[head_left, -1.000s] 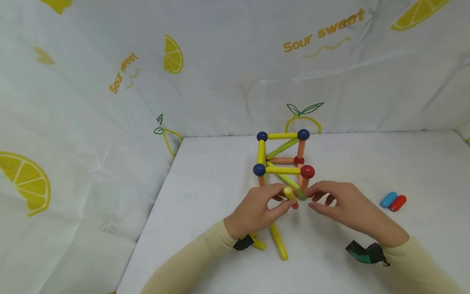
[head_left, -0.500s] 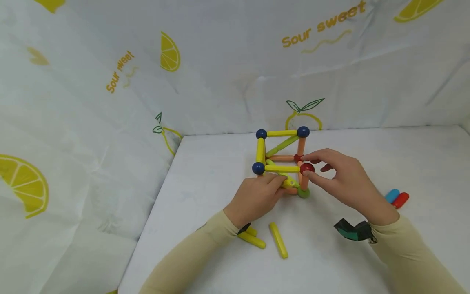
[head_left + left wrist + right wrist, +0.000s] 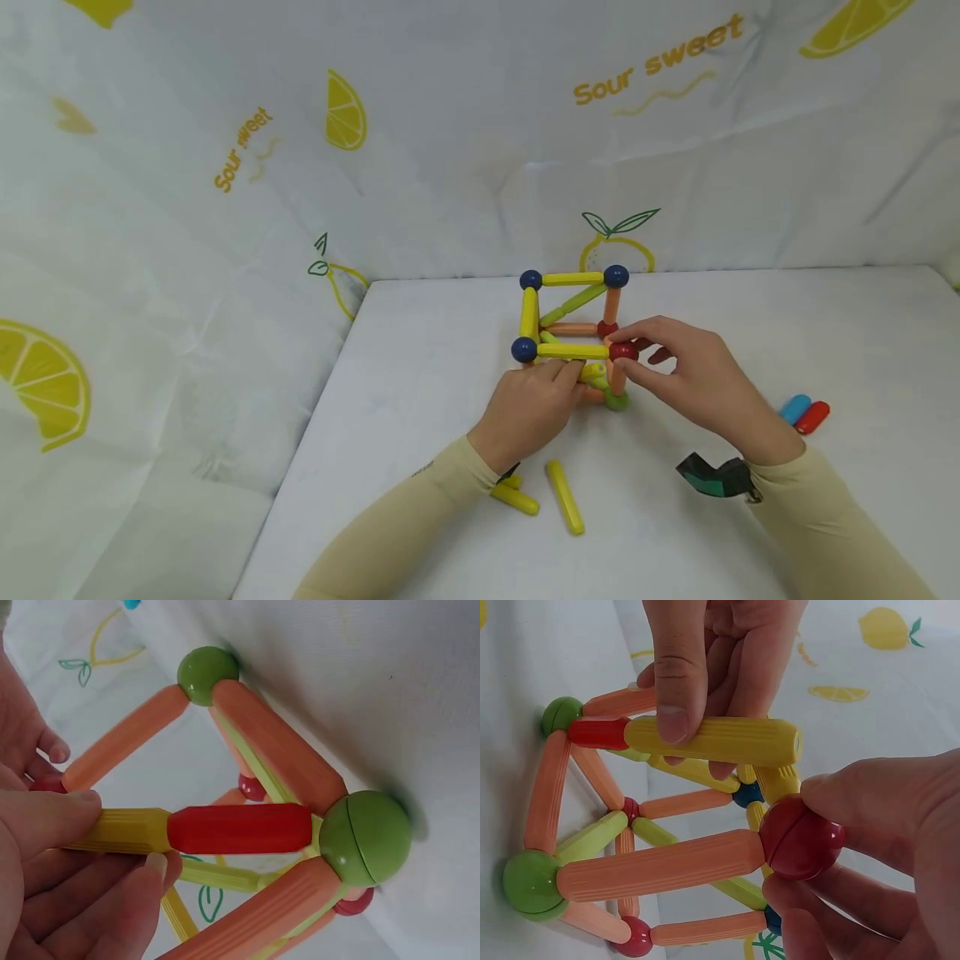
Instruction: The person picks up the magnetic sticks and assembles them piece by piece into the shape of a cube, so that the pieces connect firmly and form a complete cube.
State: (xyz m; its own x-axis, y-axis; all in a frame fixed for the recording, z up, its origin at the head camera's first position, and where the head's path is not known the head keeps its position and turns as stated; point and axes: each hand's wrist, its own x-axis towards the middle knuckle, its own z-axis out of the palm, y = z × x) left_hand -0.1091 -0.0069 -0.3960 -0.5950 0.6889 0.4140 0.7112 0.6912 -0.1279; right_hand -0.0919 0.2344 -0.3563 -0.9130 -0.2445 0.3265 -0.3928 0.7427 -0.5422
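A cube-like frame of magnetic sticks and balls stands on the white table, with blue balls (image 3: 523, 349) at several top corners. My left hand (image 3: 525, 412) pinches a yellow magnetic stick (image 3: 727, 742) between thumb and fingers at the near side. End to end with that stick is a short red stick (image 3: 240, 829), whose far end meets a green ball (image 3: 365, 838) at a lower corner. Thumb and fingers of my right hand (image 3: 697, 383) hold the red ball (image 3: 802, 836) at the near right top corner. An orange stick (image 3: 660, 866) runs from this ball to another green ball (image 3: 534, 885).
Loose yellow sticks (image 3: 565, 497) lie on the table in front of the frame, some partly behind the left wrist. To the right, a blue stick (image 3: 795, 408) and a red stick (image 3: 813, 417) lie side by side. A lemon-printed cloth (image 3: 450, 167) hangs behind.
My right hand has risen from beside the lower corner to the red top ball and grips it. The left hand has turned, bringing its yellow stick from pointing up to lying lower against the frame.
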